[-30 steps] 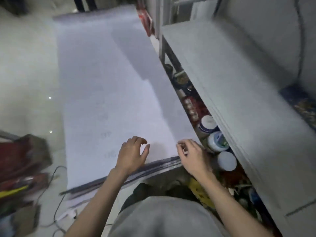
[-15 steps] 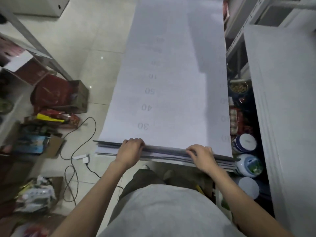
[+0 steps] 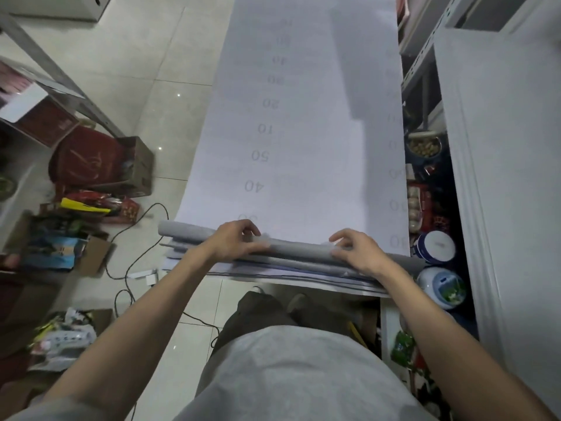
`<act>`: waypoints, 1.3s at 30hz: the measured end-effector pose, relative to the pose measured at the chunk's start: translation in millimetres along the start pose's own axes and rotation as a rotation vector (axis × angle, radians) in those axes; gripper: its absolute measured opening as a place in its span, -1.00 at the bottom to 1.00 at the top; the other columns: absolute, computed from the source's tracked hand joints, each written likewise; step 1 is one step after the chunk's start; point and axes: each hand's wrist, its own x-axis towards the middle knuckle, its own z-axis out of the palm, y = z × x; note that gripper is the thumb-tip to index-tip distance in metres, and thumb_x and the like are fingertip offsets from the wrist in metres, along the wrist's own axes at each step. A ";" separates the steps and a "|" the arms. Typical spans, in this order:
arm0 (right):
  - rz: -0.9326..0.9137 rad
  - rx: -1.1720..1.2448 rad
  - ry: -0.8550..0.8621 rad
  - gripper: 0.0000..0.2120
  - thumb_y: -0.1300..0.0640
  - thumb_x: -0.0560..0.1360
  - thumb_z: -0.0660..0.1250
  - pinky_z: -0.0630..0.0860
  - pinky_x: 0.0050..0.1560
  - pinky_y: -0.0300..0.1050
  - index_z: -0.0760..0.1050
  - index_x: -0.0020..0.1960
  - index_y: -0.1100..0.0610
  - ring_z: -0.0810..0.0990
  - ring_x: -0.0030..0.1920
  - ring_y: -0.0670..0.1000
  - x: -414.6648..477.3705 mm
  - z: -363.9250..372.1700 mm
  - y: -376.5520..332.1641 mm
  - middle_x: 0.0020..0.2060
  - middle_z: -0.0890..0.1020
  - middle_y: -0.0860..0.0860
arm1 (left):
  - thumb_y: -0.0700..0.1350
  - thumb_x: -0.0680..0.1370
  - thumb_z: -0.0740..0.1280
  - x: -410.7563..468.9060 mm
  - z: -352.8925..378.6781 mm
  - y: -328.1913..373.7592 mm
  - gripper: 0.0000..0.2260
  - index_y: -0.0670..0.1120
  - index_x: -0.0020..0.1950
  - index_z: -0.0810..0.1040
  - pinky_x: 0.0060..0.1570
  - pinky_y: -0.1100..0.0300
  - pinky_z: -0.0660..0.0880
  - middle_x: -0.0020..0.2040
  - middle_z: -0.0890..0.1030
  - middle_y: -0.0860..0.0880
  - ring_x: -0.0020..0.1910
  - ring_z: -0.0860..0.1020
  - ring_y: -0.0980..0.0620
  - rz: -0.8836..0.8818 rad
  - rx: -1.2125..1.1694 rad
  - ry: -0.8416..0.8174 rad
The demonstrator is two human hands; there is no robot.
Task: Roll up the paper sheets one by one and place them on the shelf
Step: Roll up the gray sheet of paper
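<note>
Sheet: long white paper sheet (image 3: 303,123) lying on the floor (image 3: 170,117), near end rolled.
Writing: faint grey 10, 50, 40 showing.
Hands: left hand (image 3: 236,242) and right hand (image 3: 355,254), fingers curling round the roll.

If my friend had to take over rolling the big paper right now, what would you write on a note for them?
Left hand: fingers curled over the paper roll, left of its middle.
Right hand: fingers curled on the roll, right of its middle.
Top sheet: only its near end is rolled; the rest lies flat along the floor, on a stack of sheets.
Shelf: on the right, no roll seen on it.
Left to do: finish this roll, shelve it, then roll the others.
</note>
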 end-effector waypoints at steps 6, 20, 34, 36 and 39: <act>-0.232 -0.282 0.242 -0.78 0.12 0.62 0.26 0.08 0.05 -0.14 0.46 -0.01 -0.22 0.50 0.12 -0.08 15.4 16.5 7.1 -0.02 0.59 -0.24 | -0.01 0.54 0.36 5.0 8.3 -8.7 -0.74 0.00 0.18 0.41 0.03 0.00 0.33 0.15 0.52 -0.06 0.05 0.52 -0.15 0.378 0.500 0.242; -0.445 -0.730 0.352 -0.36 -0.30 0.52 0.19 0.27 0.23 0.14 0.39 0.47 0.03 0.46 0.17 0.17 13.2 27.5 47.3 0.16 0.44 0.10 | 0.06 0.62 0.19 11.8 16.7 -37.0 -0.59 -0.16 0.33 0.54 0.01 -0.07 0.52 0.03 0.59 -0.14 -0.09 0.57 -0.19 0.586 0.707 0.404; -0.383 -0.650 0.496 -0.69 -0.11 0.58 0.31 0.28 0.19 0.11 0.56 0.21 0.05 0.52 0.14 0.07 51.4 9.0 41.4 0.11 0.57 0.02 | 0.10 0.64 0.23 56.4 -5.2 -47.6 -0.66 -0.08 0.29 0.54 -0.03 -0.02 0.47 0.04 0.55 -0.11 -0.10 0.53 -0.16 0.630 0.727 0.409; -0.349 -0.664 0.548 -0.69 -0.06 0.54 0.40 0.32 0.14 0.11 0.57 0.21 0.08 0.55 0.09 0.11 56.5 9.8 36.0 0.08 0.60 0.05 | 0.03 0.65 0.24 62.9 -5.1 -43.9 -0.71 -0.09 0.27 0.52 -0.04 -0.03 0.46 0.05 0.57 -0.10 -0.10 0.56 -0.17 0.612 0.716 0.383; -0.366 -0.666 0.618 -0.78 0.00 0.54 0.43 0.36 0.08 0.10 0.61 0.11 0.11 0.57 0.03 0.15 61.2 12.6 29.8 0.03 0.62 0.08 | -0.18 0.55 0.41 70.3 -2.7 -44.1 -0.71 -0.08 0.24 0.48 0.00 -0.02 0.46 0.10 0.58 -0.11 -0.05 0.59 -0.17 0.603 0.741 0.374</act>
